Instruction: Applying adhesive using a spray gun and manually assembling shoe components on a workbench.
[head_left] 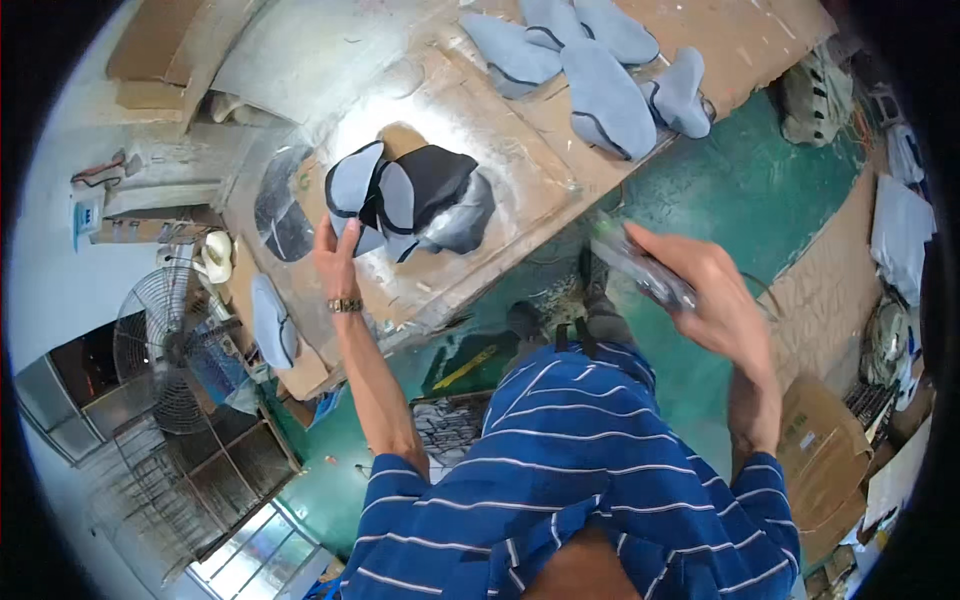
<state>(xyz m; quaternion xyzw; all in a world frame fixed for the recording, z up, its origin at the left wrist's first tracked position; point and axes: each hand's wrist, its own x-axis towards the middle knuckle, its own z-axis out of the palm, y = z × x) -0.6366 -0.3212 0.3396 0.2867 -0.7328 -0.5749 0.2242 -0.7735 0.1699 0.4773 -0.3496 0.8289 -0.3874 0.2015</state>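
On the cardboard-covered table lies a small pile of shoe uppers [397,197], light grey with black edging. My left hand [338,262] is at the near left end of the pile, its thumb and fingers pinching the lower edge of one grey piece [354,182]. Beside that piece are black pieces [433,175] and a darker grey one [468,220]. To the right, off the table's edge, my right hand [715,295] is closed around a long greyish object [645,268] with a green end. Motion blur hides what kind of object it is.
More grey uppers [605,85] lie at the table's far right, and another grey piece [272,322] at its left end. A round wire fan [165,340] stands on the left. Cardboard [820,465] and plastic-wrapped bundles [903,235] line the right side of the green floor.
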